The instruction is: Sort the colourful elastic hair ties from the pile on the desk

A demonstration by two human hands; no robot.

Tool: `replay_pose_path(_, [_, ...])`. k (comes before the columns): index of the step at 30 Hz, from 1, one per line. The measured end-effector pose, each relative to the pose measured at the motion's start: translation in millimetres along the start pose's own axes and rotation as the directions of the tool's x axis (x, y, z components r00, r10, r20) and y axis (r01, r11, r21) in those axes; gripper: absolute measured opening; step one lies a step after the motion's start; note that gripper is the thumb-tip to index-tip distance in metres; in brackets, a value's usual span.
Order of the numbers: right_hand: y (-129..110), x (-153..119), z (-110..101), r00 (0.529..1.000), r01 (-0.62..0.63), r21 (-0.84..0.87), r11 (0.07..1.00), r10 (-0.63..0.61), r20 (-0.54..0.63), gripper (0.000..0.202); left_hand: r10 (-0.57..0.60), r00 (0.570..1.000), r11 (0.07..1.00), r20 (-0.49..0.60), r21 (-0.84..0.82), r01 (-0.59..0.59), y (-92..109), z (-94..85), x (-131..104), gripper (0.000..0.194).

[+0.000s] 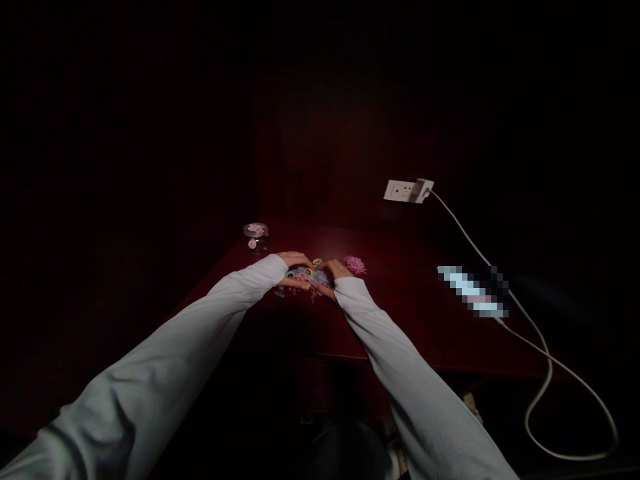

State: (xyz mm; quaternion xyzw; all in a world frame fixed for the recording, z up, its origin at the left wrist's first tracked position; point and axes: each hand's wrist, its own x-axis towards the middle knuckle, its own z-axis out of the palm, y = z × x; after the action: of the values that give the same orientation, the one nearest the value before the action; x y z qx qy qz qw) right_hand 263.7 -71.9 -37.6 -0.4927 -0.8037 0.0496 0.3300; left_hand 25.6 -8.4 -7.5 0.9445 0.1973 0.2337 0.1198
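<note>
A pile of small looped bands (pixel 303 275) that look like hair ties, in blue, pink and yellow, lies on the dark red table (pixel 295 327). My left hand (pixel 293 260) curves around its left side, with the thumb apart from the fingers. From the right, my right hand (pixel 333 270) cups the pile in the same way, its fingers spread from the thumb. Both hands touch the bands, and neither is closed around one that I can make out. Just beyond my right hand sits a separate heap of pink bands (pixel 355 265).
At the back left stands a clear jar (pixel 256 238) with pale pink pieces in it. A wall socket (pixel 399 191) holds a white charger (pixel 421 191). Its white cable (pixel 463 227) loops over the right edge to a blurred-out, lit device (pixel 470 291). The surroundings are very dark.
</note>
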Motion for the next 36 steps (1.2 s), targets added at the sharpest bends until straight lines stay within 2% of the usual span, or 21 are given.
replay_pose_path(4, [3.2, 1.3, -0.1, 0.999, -0.034, 0.049, 0.998, 0.033, 0.015, 0.026, -0.041, 0.999, 0.998, -0.005, -0.041, 0.041, 0.9, -1.1, 0.9, 0.033])
replay_pose_path(12, [1.3, 4.6, -4.2, 0.994, -0.104, 0.181, 0.978, 0.106, -0.005, 0.015, -0.169, 0.981, 0.971, -0.098, -0.187, 0.148, 9.2, 3.3, 1.4, 0.029])
replay_pose_path(16, [2.0, 4.9, 0.4, 0.969, -0.182, 0.373, 0.91, 0.231, -0.089, 0.022, -0.269, 0.955, 0.92, -0.124, -0.326, 0.217, 8.7, 7.0, 2.2, 0.033])
replay_pose_path(19, [2.7, 4.3, 2.5, 0.951, -0.217, 0.499, 0.839, 0.297, -0.086, 0.03, -0.325, 0.938, 0.884, -0.121, -0.39, 0.256, 7.3, 9.6, 2.1, 0.034])
replay_pose_path(22, [4.2, 4.2, 3.5, 0.948, -0.225, 0.522, 0.822, 0.309, -0.078, 0.032, -0.321, 0.942, 0.901, -0.101, -0.339, 0.27, 5.6, 10.8, 1.4, 0.032])
replay_pose_path(28, [7.4, 3.7, 4.3, 0.972, -0.176, 0.383, 0.907, 0.222, -0.079, 0.016, -0.233, 0.966, 0.972, -0.114, -0.044, 0.23, 0.6, 8.7, 1.2, 0.03])
replay_pose_path(32, [7.5, 2.4, 1.7, 0.977, -0.171, 0.259, 0.951, 0.198, -0.083, 0.013, -0.229, 0.962, 0.967, -0.149, 0.08, 0.242, -3.9, 8.1, 1.1, 0.027])
replay_pose_path(36, [7.8, 1.4, 0.2, 0.972, -0.192, 0.199, 0.961, 0.214, -0.096, 0.013, -0.256, 0.953, 0.955, -0.16, 0.111, 0.276, -7.9, 9.3, -0.4, 0.028])
